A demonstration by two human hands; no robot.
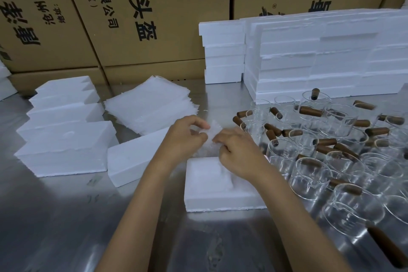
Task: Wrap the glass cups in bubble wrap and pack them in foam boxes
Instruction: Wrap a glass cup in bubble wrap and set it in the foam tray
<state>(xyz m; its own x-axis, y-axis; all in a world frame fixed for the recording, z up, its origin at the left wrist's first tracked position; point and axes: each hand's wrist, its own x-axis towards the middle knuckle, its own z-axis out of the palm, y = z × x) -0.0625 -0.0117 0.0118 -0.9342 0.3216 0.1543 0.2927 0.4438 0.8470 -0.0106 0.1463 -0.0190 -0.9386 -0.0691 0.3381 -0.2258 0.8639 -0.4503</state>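
Observation:
Both hands meet over a bundle of bubble wrap (208, 142) held just above the far end of an open foam box (205, 183) on the steel table. My left hand (186, 137) pinches the wrap from the left. My right hand (237, 150) grips it from the right, fingers curled over it. What the wrap holds is hidden. Several bare glass cups (309, 174) with brown wooden handles stand crowded to the right. A pile of bubble wrap sheets (152, 108) lies beyond my left hand.
Closed foam boxes (66, 143) are stacked at the left, and one foam piece (132, 157) lies beside the open box. Tall foam stacks (320, 55) rise at the back right. Printed cardboard cartons (143, 6) wall off the rear.

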